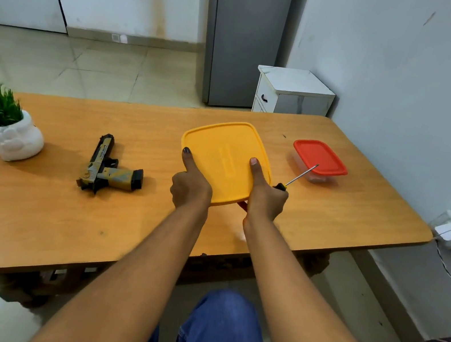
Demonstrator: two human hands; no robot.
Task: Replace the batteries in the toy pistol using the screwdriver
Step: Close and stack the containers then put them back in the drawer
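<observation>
The toy pistol (109, 167), black with tan camouflage, lies on its side on the wooden table (61, 208), left of my hands. A yellow lid (223, 152) sits tilted at the table's middle. My left hand (190, 184) grips its near left edge, thumb on top. My right hand (265, 196) grips its near right edge, thumb on top, and also holds the screwdriver (296, 179), whose metal shaft points toward the far right. Whatever is under the yellow lid is hidden.
A small clear box with a red lid (319, 159) stands at the far right, just past the screwdriver tip. A white pot with a green plant (6, 127) stands at the table's left end. A wall runs along the right.
</observation>
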